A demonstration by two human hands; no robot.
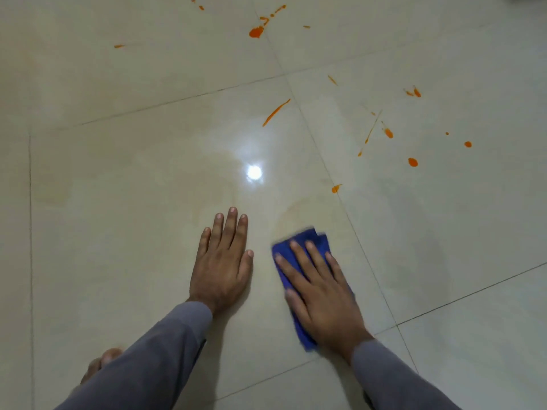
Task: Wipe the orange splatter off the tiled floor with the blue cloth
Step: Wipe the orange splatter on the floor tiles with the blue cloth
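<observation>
Just right of the bright round light reflection [254, 172] on the glossy cream tiled floor [133, 179], and nearer to me, my right hand [321, 294] lies flat with straight, spread fingers pressing the folded blue cloth [299, 247] onto the tile. Directly below that reflection my left hand [223, 261] rests palm down on bare tile, fingers straight and close together, apart from the cloth. Beyond the reflection and off to its right the orange splatter [257, 32] lies in streaks and drops, the nearest drop [336, 188] just past the cloth.
</observation>
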